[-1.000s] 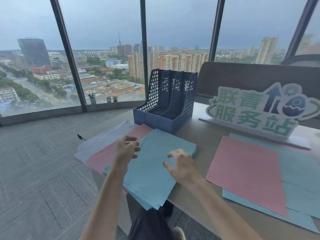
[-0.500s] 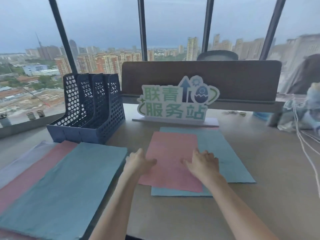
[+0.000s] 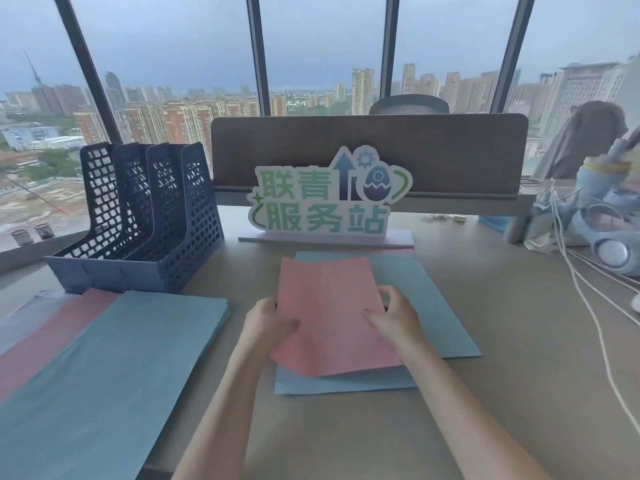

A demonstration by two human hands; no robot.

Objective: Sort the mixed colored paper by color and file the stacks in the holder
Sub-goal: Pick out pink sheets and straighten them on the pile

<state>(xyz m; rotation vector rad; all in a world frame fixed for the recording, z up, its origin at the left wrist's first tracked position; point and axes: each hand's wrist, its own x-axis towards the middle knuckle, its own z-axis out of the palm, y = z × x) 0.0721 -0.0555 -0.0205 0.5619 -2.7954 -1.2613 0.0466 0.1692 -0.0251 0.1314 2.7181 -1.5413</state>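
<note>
A pink sheet (image 3: 329,310) is lifted off the mixed pile of blue paper (image 3: 440,306) in the middle of the desk. My left hand (image 3: 266,322) grips its left edge and my right hand (image 3: 394,315) grips its right edge. To the left lie sorted stacks: a blue stack (image 3: 114,368), a pink stack (image 3: 52,337) beside it and a pale stack (image 3: 20,317) at the far left. The dark blue mesh file holder (image 3: 145,220) stands behind these stacks; its visible slots hold no paper.
A green and white sign (image 3: 325,199) stands just behind the mixed pile, in front of a brown desk divider (image 3: 367,150). White cables (image 3: 588,306), headphones (image 3: 613,251) and clutter fill the right side. The desk's left edge drops to the floor by the windows.
Both hands moved from the blue stack on the left to the mixed pile, pressed on the pink sheet, then took hold of its edges and raised it. My view turned right.
</note>
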